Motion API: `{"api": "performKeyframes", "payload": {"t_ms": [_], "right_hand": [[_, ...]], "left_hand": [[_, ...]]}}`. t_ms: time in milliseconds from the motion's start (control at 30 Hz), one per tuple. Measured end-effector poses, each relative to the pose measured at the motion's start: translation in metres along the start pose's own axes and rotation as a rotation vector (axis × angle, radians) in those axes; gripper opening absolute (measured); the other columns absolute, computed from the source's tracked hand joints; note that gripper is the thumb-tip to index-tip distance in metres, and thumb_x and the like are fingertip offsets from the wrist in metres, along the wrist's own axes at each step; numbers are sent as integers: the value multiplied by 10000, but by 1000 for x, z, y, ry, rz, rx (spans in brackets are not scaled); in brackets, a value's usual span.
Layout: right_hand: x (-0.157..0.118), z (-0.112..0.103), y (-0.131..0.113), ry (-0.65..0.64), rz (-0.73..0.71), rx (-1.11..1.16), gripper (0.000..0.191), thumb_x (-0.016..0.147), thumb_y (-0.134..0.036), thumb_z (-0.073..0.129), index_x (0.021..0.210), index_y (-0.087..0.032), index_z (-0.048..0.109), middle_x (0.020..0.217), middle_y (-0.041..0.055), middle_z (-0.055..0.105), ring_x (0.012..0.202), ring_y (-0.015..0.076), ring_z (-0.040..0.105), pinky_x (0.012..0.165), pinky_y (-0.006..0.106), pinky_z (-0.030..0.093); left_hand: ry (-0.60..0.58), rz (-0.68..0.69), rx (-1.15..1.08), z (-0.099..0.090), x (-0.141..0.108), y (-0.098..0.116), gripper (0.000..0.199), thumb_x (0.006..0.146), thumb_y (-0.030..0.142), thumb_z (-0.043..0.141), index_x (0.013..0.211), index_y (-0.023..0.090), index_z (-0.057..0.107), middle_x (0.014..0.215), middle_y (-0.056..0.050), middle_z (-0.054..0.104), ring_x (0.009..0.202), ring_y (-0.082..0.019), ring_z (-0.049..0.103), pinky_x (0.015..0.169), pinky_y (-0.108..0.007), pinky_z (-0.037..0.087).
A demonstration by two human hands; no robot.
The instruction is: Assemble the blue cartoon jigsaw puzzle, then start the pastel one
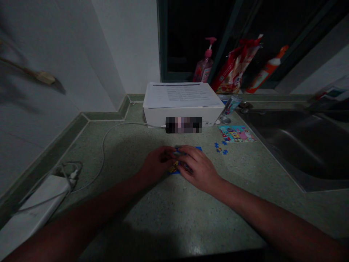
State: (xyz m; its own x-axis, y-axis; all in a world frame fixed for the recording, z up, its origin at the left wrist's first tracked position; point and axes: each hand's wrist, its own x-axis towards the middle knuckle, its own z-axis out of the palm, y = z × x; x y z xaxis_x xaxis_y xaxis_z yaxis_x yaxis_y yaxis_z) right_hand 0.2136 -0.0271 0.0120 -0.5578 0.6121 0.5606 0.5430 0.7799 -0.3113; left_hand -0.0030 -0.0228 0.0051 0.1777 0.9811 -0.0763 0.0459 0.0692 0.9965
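Overlapping blue puzzle, hands curled, grip unclear, loose pieces nearby, white box behind

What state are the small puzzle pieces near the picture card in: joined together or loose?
Loose: the puzzle pieces lie scattered at differing angles on the counter, which shows between them.

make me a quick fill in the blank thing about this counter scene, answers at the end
1. The left hand and the right hand are both at a puzzle whose visible edge is ____.
2. The loose jigsaw pieces lie nearer to the ____ hand than to the other.
3. The printed sheet lies on ____ of the white box.
4. The pump bottle by the window has a ____ pump head.

Missing words: blue; right; top; pink
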Motion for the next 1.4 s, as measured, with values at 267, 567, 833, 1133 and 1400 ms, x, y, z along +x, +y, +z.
{"api": "performKeyframes", "payload": {"t_ms": [267, 567, 833, 1133, 1400], "right_hand": [[1, 2, 2, 6, 26, 46, 267, 961, -166, 648, 1202, -264, 706, 1314, 152, 747, 1292, 346, 694, 1046, 607, 621], [0, 10, 6, -86, 55, 22, 227, 930, -165, 690, 1131, -256, 741, 1343, 161, 742, 1332, 367, 672, 1078, 643, 597], [0, 12, 6, -108, 48, -12, 193, 933, -176, 706, 1105, -248, 753, 1344, 150, 742, 1340, 372, 666, 1090, 646, 591], [1, 11, 5, -120, 44, -21, 196, 947, -173, 697, 1116, -244, 765, 1347, 161, 741, 1352, 371, 661, 1099, 621, 596], [0, 12, 5, -116, 45, -18, 215, 940, -161, 685, 1127, -237, 761, 1342, 161, 741, 1352, 375, 657, 1088, 641, 594]], "left_hand": [[79, 82, 188, -4, -1, 1, 190, 854, 210, 732, 1026, 286, 757, 947, -29, 813, 904, -241, 786, 882, -411, 654], [211, 159, 453, -9, 1, 5, 149, 909, 219, 629, 995, 214, 751, 1042, -52, 822, 991, -239, 759, 988, -412, 605], [203, 167, 470, -7, 0, 0, 168, 915, 227, 613, 1016, 211, 746, 1049, -61, 814, 1001, -243, 753, 997, -430, 593], [203, 175, 467, -6, 0, 2, 155, 903, 234, 617, 990, 219, 745, 1028, -54, 813, 989, -243, 757, 985, -423, 599], [197, 170, 470, -6, 0, 2, 154, 908, 240, 615, 996, 225, 741, 1023, -49, 811, 978, -240, 760, 978, -424, 602]]}}
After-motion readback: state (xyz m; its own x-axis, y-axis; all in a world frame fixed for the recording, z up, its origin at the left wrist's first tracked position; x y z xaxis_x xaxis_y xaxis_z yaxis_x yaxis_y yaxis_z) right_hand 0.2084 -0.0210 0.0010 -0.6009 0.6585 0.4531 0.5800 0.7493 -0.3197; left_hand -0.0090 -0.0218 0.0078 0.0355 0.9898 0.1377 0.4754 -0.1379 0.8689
